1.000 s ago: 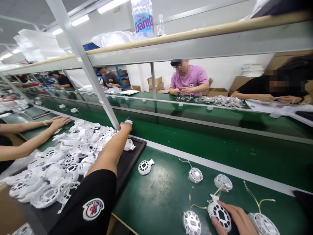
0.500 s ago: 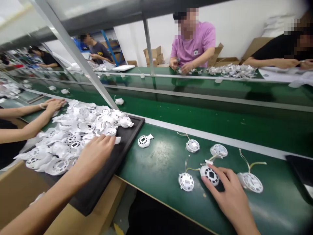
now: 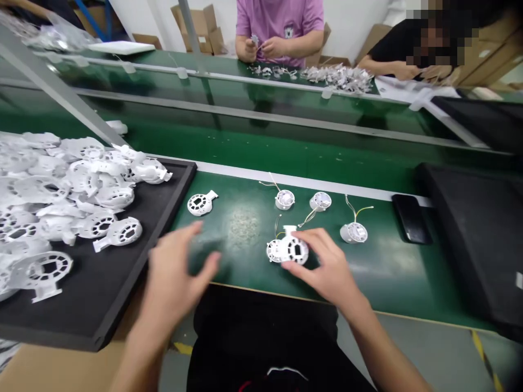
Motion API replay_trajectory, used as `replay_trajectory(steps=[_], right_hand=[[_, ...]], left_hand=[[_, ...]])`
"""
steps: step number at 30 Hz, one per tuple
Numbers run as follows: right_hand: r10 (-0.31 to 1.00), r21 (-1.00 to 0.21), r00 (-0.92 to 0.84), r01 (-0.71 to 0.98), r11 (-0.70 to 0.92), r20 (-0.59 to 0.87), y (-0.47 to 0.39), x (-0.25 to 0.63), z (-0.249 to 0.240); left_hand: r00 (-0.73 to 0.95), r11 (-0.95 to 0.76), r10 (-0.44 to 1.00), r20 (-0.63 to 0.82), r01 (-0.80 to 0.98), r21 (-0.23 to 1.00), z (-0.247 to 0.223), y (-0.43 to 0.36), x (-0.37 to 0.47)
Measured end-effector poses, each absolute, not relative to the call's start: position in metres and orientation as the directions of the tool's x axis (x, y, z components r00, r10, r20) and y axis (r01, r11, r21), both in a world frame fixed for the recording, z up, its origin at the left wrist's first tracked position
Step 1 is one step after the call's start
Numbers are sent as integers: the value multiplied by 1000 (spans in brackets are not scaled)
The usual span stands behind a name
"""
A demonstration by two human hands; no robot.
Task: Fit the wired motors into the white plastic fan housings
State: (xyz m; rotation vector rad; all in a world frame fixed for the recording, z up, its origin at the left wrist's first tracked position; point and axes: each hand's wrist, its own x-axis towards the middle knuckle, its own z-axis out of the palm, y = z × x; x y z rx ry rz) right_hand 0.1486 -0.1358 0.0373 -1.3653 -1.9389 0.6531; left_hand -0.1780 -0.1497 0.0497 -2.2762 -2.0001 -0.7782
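Note:
My right hand (image 3: 327, 261) grips a white slotted housing (image 3: 297, 249) between thumb and fingers, its tab pointing away from me. The housing overlaps a round white wired part (image 3: 273, 250) at its left. My left hand (image 3: 180, 267) is over the table's near edge, fingers and thumb apart with nothing between them. Another white housing (image 3: 200, 204) lies beyond it on the green table. Three more round wired parts lie farther off: one at the back (image 3: 285, 199), one beside it (image 3: 321, 201) and one to the right (image 3: 354, 232).
A black tray (image 3: 122, 277) piled with white housings (image 3: 49, 190) stands at left. On the right are a black phone (image 3: 411, 219) and a large black tray (image 3: 474, 234). Across the green line, a person in pink (image 3: 280, 27) handles small parts; another sits at right.
The view has swung right and down. My left hand has left the pile and come over the near table edge. The housing in my right hand has moved left, over a wired part.

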Motion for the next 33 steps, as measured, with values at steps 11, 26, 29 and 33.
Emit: replay_trajectory(steps=[11, 26, 29, 33], right_hand=[[902, -670, -356, 609, 423, 246, -122, 123, 18], [911, -611, -383, 687, 393, 155, -121, 112, 20], [876, -640, -392, 603, 476, 283, -107, 101, 24], [865, -653, -352, 568, 501, 357, -69, 47, 24]], left_hand=[[339, -371, 925, 173, 698, 613, -8, -136, -80], [390, -218, 920, 34, 438, 872, 14, -124, -100], [324, -61, 945, -56, 340, 939, 27, -101, -117], [158, -186, 981, 114, 579, 794, 53, -21, -150]])
